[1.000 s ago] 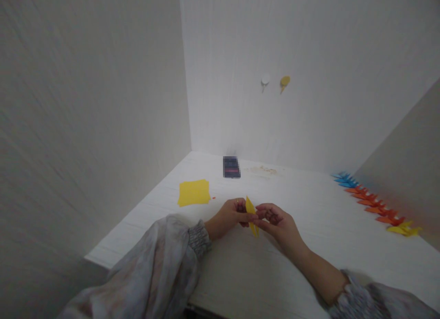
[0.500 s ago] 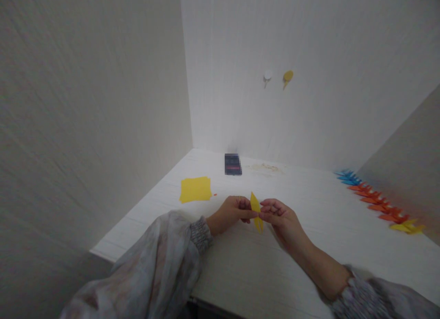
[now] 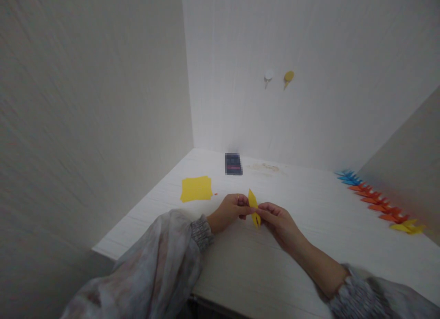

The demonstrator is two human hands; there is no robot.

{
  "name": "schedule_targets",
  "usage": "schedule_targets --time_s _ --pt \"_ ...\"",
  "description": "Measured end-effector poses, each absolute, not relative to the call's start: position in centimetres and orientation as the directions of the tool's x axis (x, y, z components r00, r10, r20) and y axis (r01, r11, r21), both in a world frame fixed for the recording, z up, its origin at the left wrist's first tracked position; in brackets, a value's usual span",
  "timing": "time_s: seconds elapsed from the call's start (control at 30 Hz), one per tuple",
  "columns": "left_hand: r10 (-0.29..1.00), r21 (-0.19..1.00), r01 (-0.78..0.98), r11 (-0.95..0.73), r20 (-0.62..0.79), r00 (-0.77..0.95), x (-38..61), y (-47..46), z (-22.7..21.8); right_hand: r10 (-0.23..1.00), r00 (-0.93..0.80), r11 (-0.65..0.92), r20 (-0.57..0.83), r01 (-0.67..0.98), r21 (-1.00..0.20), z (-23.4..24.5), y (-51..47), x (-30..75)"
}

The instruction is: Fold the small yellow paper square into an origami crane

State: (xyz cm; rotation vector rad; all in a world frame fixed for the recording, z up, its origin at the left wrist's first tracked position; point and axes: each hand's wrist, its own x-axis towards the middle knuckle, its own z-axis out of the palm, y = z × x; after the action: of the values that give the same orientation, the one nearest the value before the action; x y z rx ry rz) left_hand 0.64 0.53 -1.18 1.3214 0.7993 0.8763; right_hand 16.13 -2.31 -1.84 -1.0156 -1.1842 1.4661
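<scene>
A narrow, pointed piece of folded yellow paper (image 3: 253, 199) stands between my two hands above the white table. My left hand (image 3: 234, 208) pinches it from the left side with the thumb in front. From the right, the thumb and fingers of my right hand (image 3: 277, 219) close on it as well. The lower end shows two points with a small gap between them. My fingers hide the middle of the paper.
A stack of yellow paper (image 3: 196, 189) lies left on the table (image 3: 275, 273), with a tiny red scrap (image 3: 216, 194) beside it. A dark pixelated item (image 3: 233, 164) lies near the back wall. Folded blue, orange and yellow paper cranes (image 3: 381, 203) line the right side. Two hooks (image 3: 288, 76) hang on the wall.
The folded paper has shifted slightly left and up and its lower end has turned, showing a gap. My right hand has moved a little left, its fingers now closer against the paper.
</scene>
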Motion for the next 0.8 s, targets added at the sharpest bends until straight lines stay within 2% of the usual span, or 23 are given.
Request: schedule_targets --time_s 0.13,0.53,0.8 --pt "0.902 0.996 -0.078 0.039 -0.002 0.432 0.68 0.75 -1.51 0.978 -0.202 -0.079 -0.058 -0.097 -0.992 -1.91 -2.2 16.16" --pt "0.88 0.999 -0.001 0.043 -0.037 0.473 0.58 0.6 -1.48 0.987 -0.148 -0.07 -0.063 -0.041 -0.997 -1.98 -2.26 16.16" --pt "0.93 1.0 0.003 0.011 -0.012 0.367 0.51 0.66 -0.99 0.963 -0.26 -0.085 -0.077 -0.019 -0.996 -1.9 -2.15 16.33"
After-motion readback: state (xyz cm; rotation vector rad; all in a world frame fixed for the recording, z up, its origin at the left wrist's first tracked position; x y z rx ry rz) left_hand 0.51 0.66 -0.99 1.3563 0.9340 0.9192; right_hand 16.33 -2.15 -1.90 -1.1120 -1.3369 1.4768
